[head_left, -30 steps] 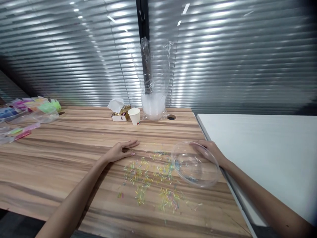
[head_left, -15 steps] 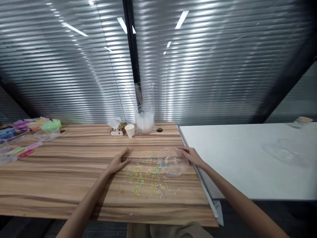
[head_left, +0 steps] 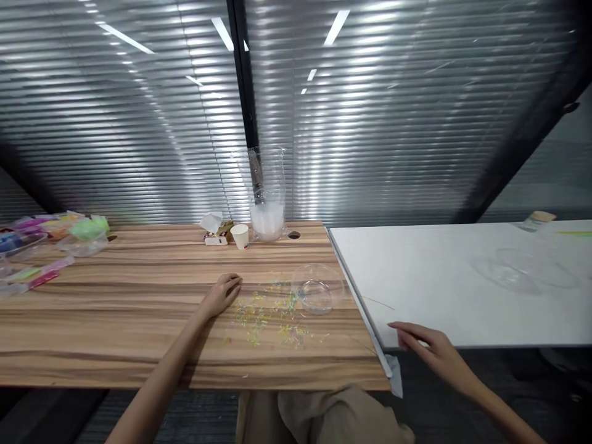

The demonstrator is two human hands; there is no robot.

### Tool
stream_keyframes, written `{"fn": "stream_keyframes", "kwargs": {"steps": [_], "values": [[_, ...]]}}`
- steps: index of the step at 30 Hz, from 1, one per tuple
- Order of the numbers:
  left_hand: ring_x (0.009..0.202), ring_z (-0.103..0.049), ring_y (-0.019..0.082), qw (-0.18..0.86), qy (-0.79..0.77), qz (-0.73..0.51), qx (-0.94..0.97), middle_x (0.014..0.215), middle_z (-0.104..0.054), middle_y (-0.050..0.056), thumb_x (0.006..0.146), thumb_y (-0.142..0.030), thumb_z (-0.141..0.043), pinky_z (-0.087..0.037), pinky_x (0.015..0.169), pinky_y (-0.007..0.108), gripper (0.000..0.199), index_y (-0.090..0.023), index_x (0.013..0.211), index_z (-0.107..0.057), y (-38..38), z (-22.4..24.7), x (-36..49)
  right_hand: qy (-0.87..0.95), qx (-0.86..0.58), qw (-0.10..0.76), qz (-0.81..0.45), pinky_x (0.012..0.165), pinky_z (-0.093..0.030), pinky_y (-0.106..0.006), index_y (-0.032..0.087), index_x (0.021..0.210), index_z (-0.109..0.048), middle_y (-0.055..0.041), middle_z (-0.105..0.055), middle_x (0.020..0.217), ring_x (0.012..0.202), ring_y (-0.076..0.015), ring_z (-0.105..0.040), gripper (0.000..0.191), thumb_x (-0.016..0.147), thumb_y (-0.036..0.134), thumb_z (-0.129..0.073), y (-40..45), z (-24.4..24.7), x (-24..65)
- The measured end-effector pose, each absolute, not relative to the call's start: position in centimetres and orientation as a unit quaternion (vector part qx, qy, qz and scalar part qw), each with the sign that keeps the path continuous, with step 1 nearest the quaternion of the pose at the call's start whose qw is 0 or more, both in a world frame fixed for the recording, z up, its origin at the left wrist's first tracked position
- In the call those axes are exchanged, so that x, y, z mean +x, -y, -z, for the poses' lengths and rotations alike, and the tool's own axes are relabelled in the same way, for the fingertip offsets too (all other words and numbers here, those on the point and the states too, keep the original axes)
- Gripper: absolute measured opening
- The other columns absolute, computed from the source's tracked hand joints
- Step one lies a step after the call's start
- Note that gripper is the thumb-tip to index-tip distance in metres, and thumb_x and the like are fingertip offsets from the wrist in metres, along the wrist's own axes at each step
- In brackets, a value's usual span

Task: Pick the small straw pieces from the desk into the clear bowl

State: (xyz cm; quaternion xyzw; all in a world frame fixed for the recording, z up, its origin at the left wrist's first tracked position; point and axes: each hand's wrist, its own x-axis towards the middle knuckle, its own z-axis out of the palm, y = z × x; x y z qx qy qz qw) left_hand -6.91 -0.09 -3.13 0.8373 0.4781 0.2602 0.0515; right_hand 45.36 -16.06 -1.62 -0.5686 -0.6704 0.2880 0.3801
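Resting on the wooden tabletop (head_left: 139, 308), my left hand (head_left: 222, 296) has its fingers drawn together, with nothing visible in them. Many tiny yellow, green and pink pieces (head_left: 252, 314) lie scattered just to its right. A clear round plastic dish (head_left: 316, 290) sits at the right side of these pieces, untouched. My right hand (head_left: 430, 351) is over the front edge of the white table, its thumb and index finger close together. Whatever they pinch is too small to make out. A thin thread or wire (head_left: 379, 303) shows just above its fingertips.
A white paper cup (head_left: 240, 237), a tissue box (head_left: 216, 237) and a clear bag with white contents (head_left: 268, 221) stand at the back. Colourful packets (head_left: 90, 228) lie far left. On the white table (head_left: 416, 271) are clear plastic lids (head_left: 509, 271) and a corked jar (head_left: 536, 221).
My right hand has left the clear dish and moved right and toward me, over the white table's edge. The spread fingers of my left hand have come together. The thin thread now shows.
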Motion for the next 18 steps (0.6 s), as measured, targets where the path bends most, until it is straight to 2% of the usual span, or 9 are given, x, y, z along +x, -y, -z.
{"fn": "stream_keyframes", "kwargs": {"steps": [7, 11, 16, 18], "values": [[0.128, -0.046, 0.026, 0.062, -0.475, -0.208, 0.853, 0.139, -0.050, 0.010, 0.091, -0.047, -0.039, -0.034, 0.110, 0.044, 0.051, -0.019, 0.132, -0.051, -0.4, 2.8, -6.6, 0.661, -0.565, 0.398, -0.293, 0.061, -0.052, -0.029, 0.018, 0.098, -0.073, -0.0071, -0.066, 0.068, 0.063, -0.0199, -0.062, 0.047, 0.085, 0.057, -0.051, 18.1, 1.5, 44.0], [0.129, -0.044, 0.030, 0.040, -0.494, -0.229, 0.838, 0.141, -0.046, 0.017, 0.091, -0.046, -0.040, -0.037, 0.107, 0.048, 0.060, -0.011, 0.141, -0.037, 0.2, 2.4, -6.6, 0.665, -0.557, 0.399, -0.298, 0.060, -0.052, -0.028, 0.018, 0.096, -0.074, -0.0058, -0.066, 0.066, 0.061, -0.0193, -0.062, 0.045, 0.086, 0.054, -0.050, 19.5, 2.0, 42.3], [0.118, -0.053, 0.026, 0.028, -0.476, -0.256, 0.841, 0.125, -0.058, 0.012, 0.092, -0.037, -0.039, -0.042, 0.103, 0.044, 0.040, -0.020, 0.123, -0.056, 0.6, 2.5, -6.4, 0.641, -0.572, 0.418, -0.295, 0.060, -0.053, -0.029, 0.018, 0.096, -0.075, -0.0065, -0.068, 0.067, 0.060, -0.0199, -0.063, 0.044, 0.084, 0.054, -0.053, 21.4, 4.0, 41.5], [0.113, -0.055, 0.026, 0.032, -0.467, -0.259, 0.845, 0.118, -0.061, 0.012, 0.091, -0.037, -0.039, -0.044, 0.101, 0.044, 0.038, -0.020, 0.118, -0.060, 0.4, 2.6, -6.3, 0.631, -0.577, 0.428, -0.292, 0.059, -0.053, -0.029, 0.017, 0.096, -0.075, -0.0067, -0.068, 0.067, 0.059, -0.0201, -0.062, 0.044, 0.083, 0.054, -0.054, 21.7, 4.5, 41.2]]}}
